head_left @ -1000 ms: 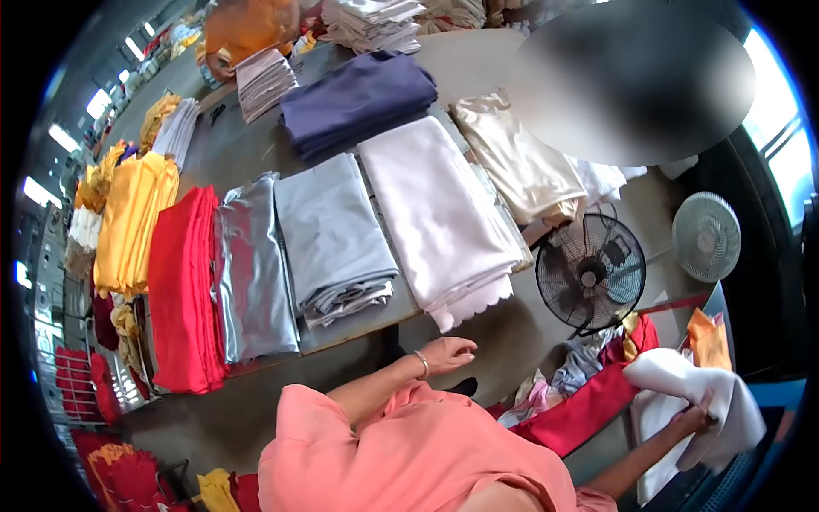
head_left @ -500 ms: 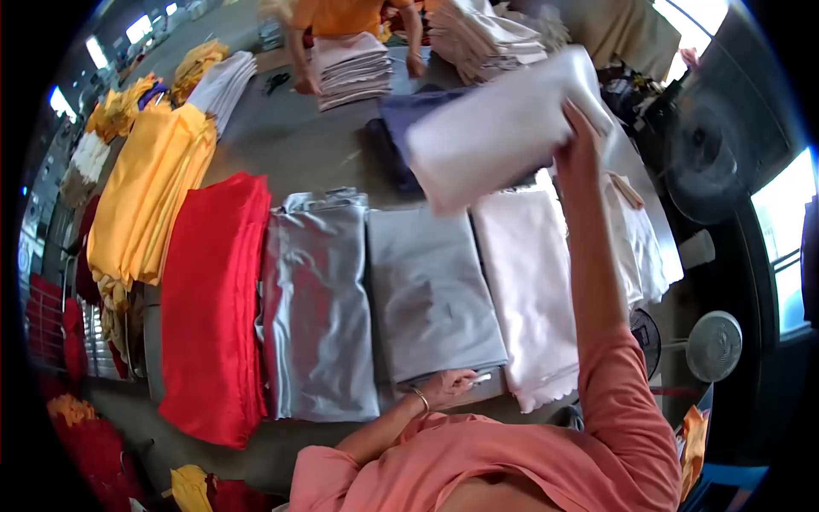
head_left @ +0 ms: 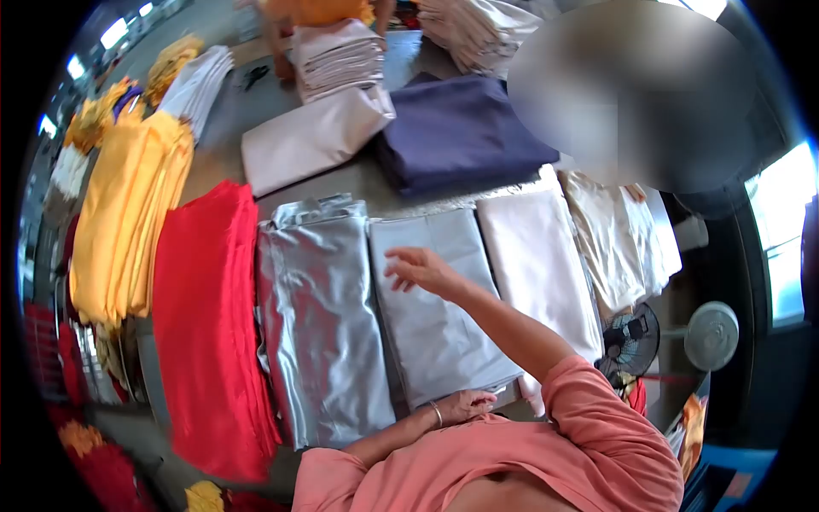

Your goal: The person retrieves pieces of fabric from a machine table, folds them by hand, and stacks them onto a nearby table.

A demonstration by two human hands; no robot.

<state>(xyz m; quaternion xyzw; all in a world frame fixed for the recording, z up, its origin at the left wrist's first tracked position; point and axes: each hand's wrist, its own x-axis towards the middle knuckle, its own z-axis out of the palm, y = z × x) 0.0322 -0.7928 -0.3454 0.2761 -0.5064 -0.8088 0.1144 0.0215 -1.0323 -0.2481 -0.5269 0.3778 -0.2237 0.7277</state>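
The tabletop (head_left: 223, 158) spreads across the middle, its far right corner lost behind a blurred grey oval. Along the near side lie a long red stack (head_left: 205, 333) of folded cloth, a shiny silver stack (head_left: 322, 316), the grey stack (head_left: 444, 346) and a white stack (head_left: 531, 256), in that order from left to right. Beyond them sits a navy stack (head_left: 465, 128), with a folded pale cloth (head_left: 307, 141) lying aslant just beside it. At the top edge, a person in orange (head_left: 320, 10) is mostly cut off.

The right hand (head_left: 421, 270) is over the far half of the grey stack, its fingers loosely spread and nothing in its grasp. The left hand (head_left: 467, 406) is at that stack's near edge, fingers partly curled — with their undersides hidden, I cannot tell whether they pinch anything. A thin bangle (head_left: 437, 415) circles the left wrist.
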